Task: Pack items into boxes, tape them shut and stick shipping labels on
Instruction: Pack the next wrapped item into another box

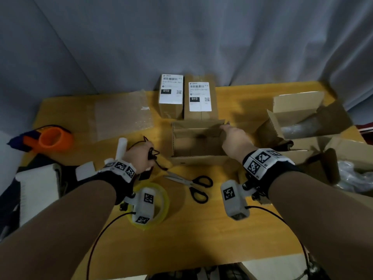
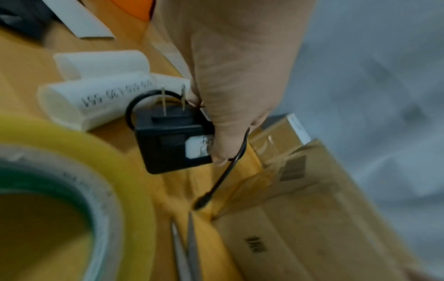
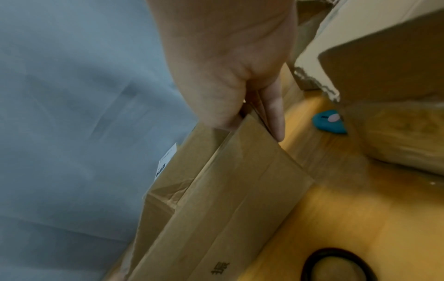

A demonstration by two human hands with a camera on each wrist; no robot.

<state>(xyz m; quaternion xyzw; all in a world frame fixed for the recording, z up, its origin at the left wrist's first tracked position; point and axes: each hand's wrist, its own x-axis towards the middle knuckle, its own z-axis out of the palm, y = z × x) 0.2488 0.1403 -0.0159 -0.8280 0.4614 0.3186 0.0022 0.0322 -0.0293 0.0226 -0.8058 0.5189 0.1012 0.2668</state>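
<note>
Left hand (image 1: 139,156): you grip the black adapter (image 2: 173,140) and its cord.
Right hand (image 1: 234,138): you pinch the open box (image 1: 197,142) flap, 12 o'clock of the scissors (image 1: 191,183).

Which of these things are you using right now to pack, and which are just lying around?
In use:
- open brown cardboard box, its flap pinched by the right hand
- black plug-in power adapter with cord, gripped by the left hand

Lying about:
- black-handled scissors
- yellow tape roll
- orange tape dispenser
- two labelled sealed boxes
</note>
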